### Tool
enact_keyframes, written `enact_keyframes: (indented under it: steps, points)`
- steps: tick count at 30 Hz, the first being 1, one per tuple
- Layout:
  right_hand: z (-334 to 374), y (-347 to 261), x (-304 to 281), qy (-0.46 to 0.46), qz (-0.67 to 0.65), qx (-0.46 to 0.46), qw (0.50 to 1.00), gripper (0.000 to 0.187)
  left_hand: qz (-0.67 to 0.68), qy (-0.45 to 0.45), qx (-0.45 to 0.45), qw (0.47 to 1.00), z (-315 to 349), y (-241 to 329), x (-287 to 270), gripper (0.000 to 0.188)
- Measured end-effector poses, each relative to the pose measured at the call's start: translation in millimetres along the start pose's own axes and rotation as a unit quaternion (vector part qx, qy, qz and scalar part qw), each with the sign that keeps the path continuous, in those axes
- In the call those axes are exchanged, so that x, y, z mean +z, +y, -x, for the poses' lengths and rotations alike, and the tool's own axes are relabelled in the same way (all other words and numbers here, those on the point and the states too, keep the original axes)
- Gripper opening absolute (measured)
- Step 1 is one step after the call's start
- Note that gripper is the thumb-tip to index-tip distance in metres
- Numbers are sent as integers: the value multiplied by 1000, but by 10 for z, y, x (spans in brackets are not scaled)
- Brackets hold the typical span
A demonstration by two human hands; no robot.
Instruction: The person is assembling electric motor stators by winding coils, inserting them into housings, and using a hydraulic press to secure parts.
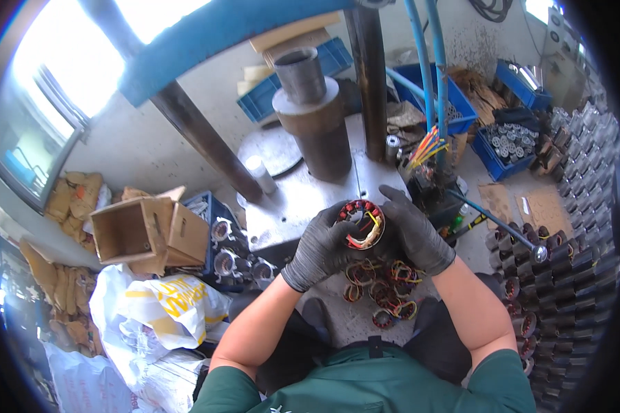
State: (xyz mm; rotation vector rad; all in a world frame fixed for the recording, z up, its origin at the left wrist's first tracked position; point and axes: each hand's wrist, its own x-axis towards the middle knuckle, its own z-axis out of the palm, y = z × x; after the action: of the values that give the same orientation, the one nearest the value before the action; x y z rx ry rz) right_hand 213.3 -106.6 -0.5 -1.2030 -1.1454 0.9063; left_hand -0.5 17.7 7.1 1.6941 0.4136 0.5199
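Note:
Between my gloved hands is a round motor stator (352, 240), with red windings around its ring and yellow and white wires looping inside. My left hand (317, 249) grips its left side, the thumb across the front. Against its right side rests my right hand (418, 237), its fingers curled behind the rim and partly hidden. The stator is tilted so its open end faces up toward me. Below, several more wound stators (384, 292) with loose coloured leads lie on the floor between my feet. Just beyond my hands lies the steel press table (275, 224).
A stepped metal cylinder (313, 120) stands on the press table between dark columns (368, 82). A blue lever with a ball end (540, 254) juts out at right, near stacked metal sleeves (565, 296). At left are a cardboard box (127, 230) and white sacks (138, 310).

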Motion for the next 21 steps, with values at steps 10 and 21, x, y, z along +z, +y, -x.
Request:
enact_keyframes:
  steps: [10,21]
  points:
    - [70,-303,197,-32,-82,130,988,62,-544,165,345,746,-919,1608,-548,69]
    - [195,-479,272,-101,-88,90,987,54,-529,209,108,816,-2080,2112,-1288,74]
